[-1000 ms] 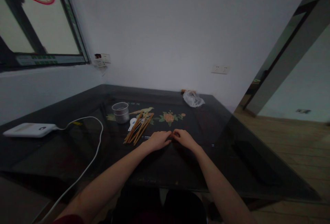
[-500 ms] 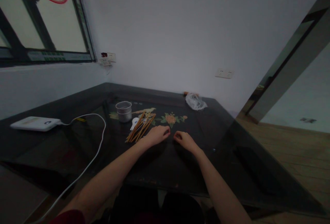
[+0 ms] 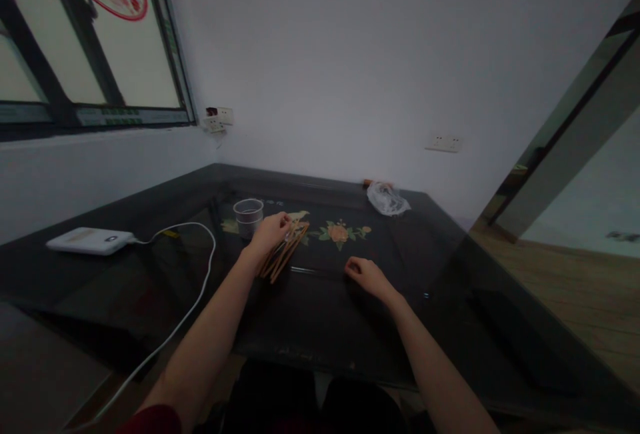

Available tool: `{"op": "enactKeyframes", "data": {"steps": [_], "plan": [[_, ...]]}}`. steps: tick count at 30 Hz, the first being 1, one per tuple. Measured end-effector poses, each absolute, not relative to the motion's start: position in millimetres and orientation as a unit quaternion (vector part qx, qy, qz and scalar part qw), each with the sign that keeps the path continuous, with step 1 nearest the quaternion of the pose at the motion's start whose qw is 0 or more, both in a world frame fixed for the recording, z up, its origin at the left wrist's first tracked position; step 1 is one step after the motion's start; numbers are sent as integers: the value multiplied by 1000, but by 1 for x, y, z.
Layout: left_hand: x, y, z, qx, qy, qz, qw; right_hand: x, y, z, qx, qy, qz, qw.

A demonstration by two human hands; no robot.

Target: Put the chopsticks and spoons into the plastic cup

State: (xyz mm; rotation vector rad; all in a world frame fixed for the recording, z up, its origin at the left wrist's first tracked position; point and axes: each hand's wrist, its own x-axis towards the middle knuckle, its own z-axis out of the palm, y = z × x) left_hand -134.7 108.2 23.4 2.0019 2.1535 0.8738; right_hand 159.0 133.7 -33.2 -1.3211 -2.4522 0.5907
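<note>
My left hand (image 3: 271,232) hangs over a loose pile of wooden chopsticks (image 3: 283,257), its fingers curled together. Whether it pinches one of them or something else is hidden. Just behind that wrist stands a round metal cup (image 3: 249,215), upright and partly covered by the hand. A white spoon seen earlier among the chopsticks is mostly hidden beneath the hand. My right hand (image 3: 369,275) rests at the table's middle with fingers curled in, nothing visible in them. Between the hands, a thin bright line (image 3: 306,270) lies on the dark tabletop, perhaps a slim stick or a reflection.
The glossy black table (image 3: 320,327) carries a painted flower pattern (image 3: 337,232). At left is a white power bank (image 3: 90,241) with a white cable (image 3: 204,281) trailing over the front edge. A crumpled plastic bag (image 3: 387,199) sits near the wall; a dark flat object (image 3: 520,341) lies right.
My left hand has moved left and away from me, from beside my right hand to above the chopsticks. My right hand stays nearly in place, still curled. The view has shifted slightly.
</note>
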Motion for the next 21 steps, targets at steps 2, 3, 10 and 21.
{"op": "enactKeyframes", "data": {"steps": [2, 3, 10, 21], "plan": [[-147, 107, 21, 633, 729, 259, 39, 159, 134, -33, -454, -853, 205, 153], [-151, 106, 19, 623, 741, 246, 40, 159, 134, -33, -453, -854, 206, 154], [-157, 100, 10, 580, 787, 206, 47, 158, 135, -35, -456, -853, 207, 147], [-176, 101, 3, 546, 824, 129, 80, 148, 127, -35, -417, -852, 235, 213]]}}
